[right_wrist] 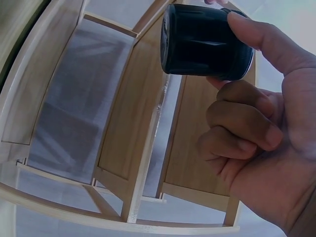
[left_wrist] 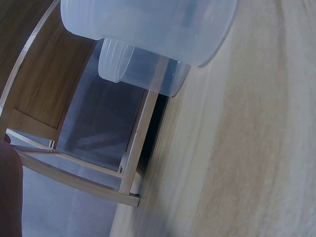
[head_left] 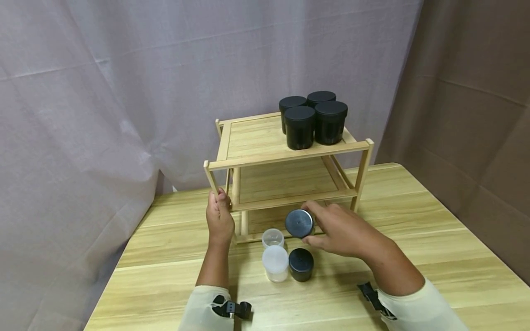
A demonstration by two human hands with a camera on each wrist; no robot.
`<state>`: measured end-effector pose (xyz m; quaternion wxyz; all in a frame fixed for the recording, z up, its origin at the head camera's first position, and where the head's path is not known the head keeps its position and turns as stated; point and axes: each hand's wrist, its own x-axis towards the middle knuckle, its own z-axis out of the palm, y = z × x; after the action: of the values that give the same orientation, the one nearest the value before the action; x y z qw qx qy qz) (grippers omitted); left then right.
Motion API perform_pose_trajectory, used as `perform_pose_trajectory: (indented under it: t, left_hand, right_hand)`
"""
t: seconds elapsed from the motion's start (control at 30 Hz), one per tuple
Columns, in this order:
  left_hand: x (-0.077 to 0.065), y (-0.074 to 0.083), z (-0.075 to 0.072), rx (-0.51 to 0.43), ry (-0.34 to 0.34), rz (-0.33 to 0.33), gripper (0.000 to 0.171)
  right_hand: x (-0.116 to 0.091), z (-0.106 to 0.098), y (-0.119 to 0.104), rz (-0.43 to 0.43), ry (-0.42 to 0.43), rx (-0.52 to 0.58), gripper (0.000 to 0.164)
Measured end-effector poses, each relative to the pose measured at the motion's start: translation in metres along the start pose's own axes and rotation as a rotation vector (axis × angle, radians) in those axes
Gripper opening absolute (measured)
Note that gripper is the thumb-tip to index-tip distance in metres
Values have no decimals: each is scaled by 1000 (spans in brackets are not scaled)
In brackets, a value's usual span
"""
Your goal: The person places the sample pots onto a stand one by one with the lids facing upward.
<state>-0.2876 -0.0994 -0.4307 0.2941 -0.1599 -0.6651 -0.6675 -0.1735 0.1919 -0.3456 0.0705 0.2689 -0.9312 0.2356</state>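
My right hand (head_left: 331,227) holds a black jar (head_left: 299,223) lifted in front of the wooden rack's (head_left: 285,156) lowest level; in the right wrist view my fingers (right_wrist: 247,118) curl round the black jar (right_wrist: 205,42). My left hand (head_left: 219,216) grips the rack's front left post. On the table before the rack stand a clear open jar (head_left: 273,237), a white-lidded clear jar (head_left: 275,262) and another black jar (head_left: 301,264). The left wrist view shows the clear jars (left_wrist: 148,34) close up.
Several black jars (head_left: 313,118) stand on the rack's top shelf at its right. The middle shelf is bare wood. A grey curtain (head_left: 103,92) hangs behind the wooden table (head_left: 414,239), a brown one at the right. The table's left edge runs near my left arm.
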Motion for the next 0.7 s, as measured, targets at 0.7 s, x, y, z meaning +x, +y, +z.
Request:
perform_pose_trajectory:
  t: [0.7]
  left_hand:
    - [3,-2,-1,-22,-21,16,62]
  right_hand:
    - [-7,-9,-17,-27,73,-16,57]
